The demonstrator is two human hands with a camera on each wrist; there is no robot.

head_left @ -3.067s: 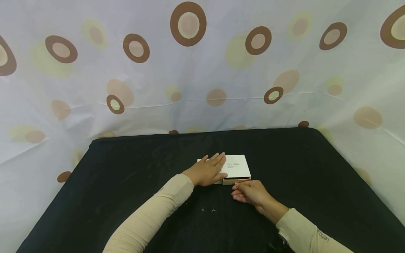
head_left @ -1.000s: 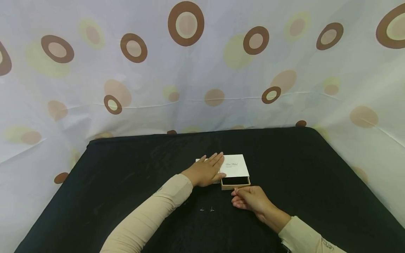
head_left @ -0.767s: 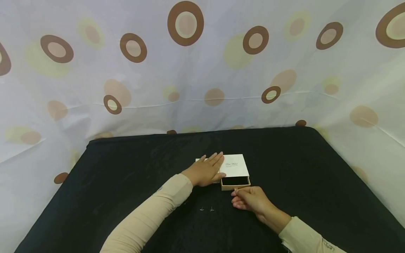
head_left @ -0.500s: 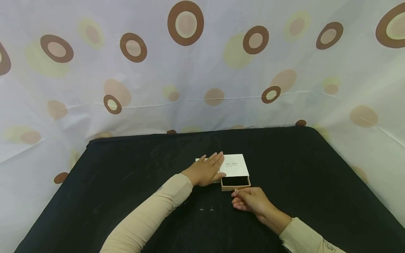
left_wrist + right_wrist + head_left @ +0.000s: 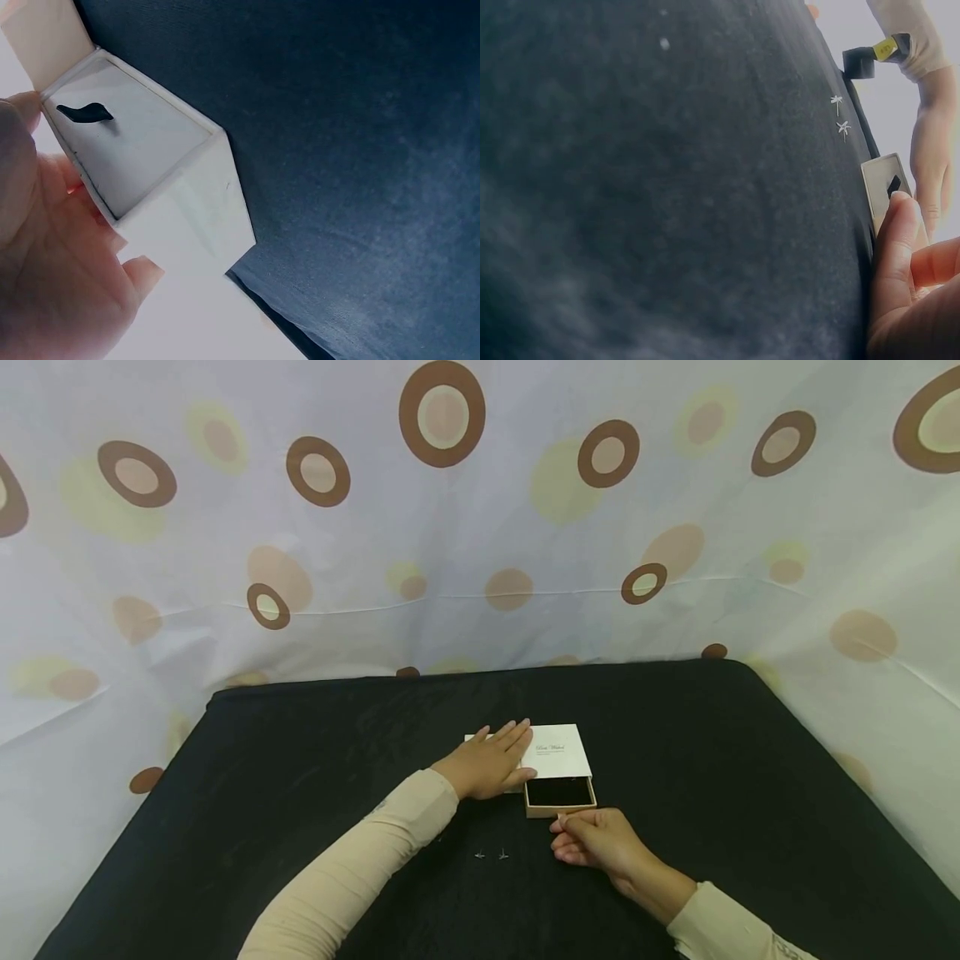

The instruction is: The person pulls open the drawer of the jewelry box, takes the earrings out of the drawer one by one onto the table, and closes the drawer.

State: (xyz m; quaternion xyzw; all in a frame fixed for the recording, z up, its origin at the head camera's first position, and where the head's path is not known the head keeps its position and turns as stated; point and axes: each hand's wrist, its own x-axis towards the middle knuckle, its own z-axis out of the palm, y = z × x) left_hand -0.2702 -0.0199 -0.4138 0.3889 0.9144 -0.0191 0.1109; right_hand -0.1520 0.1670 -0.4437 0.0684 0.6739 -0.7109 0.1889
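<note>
In the head view a white gift box (image 5: 558,752) with script lettering lies on the black cloth. Its tan-edged drawer (image 5: 527,808) is partly slid out toward the person, showing a black interior. My right hand (image 5: 596,843) pinches at the front of that drawer; the exact grip point is hidden behind the fingers. My left hand (image 5: 487,767) rests flat, fingers straight, over a second white box beside the first and reaches its edge. In the left wrist view this second box (image 5: 131,142) shows a black ribbon tab (image 5: 86,113) on its end.
Two small silver star-like pieces (image 5: 491,855) lie on the cloth in front of the boxes, also seen as white pieces (image 5: 844,128) in the right wrist view. The table (image 5: 337,735) ends at a patterned curtain (image 5: 510,635) behind.
My right hand has drawn back toward the person, and the drawer has slid farther out of its sleeve, baring more black interior. The left hand has stayed in place on the boxes.
</note>
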